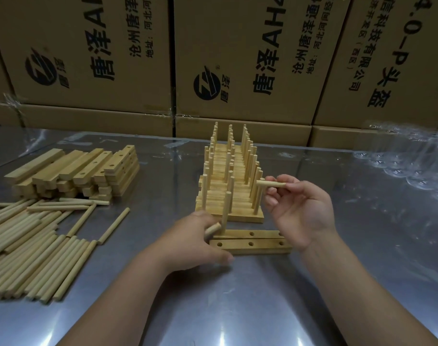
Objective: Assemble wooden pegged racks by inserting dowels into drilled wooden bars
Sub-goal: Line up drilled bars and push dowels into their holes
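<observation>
Two drilled wooden bars lie side by side in front of me: the near bar (250,247) shows three open holes, and the far bar (252,233) has one dowel (226,211) standing upright in its left end. My left hand (200,238) rests at the bars' left end and grips a short dowel (212,230). My right hand (297,208) is raised above the bars' right end and pinches another dowel (270,183) held level. Behind the bars stands a row of finished pegged racks (229,176).
Loose dowels (33,248) lie in a pile at the left on the shiny metal table (237,295). A stack of drilled bars (78,171) sits behind them. Cardboard boxes (237,58) wall off the back; crumpled clear plastic (412,156) lies at the right.
</observation>
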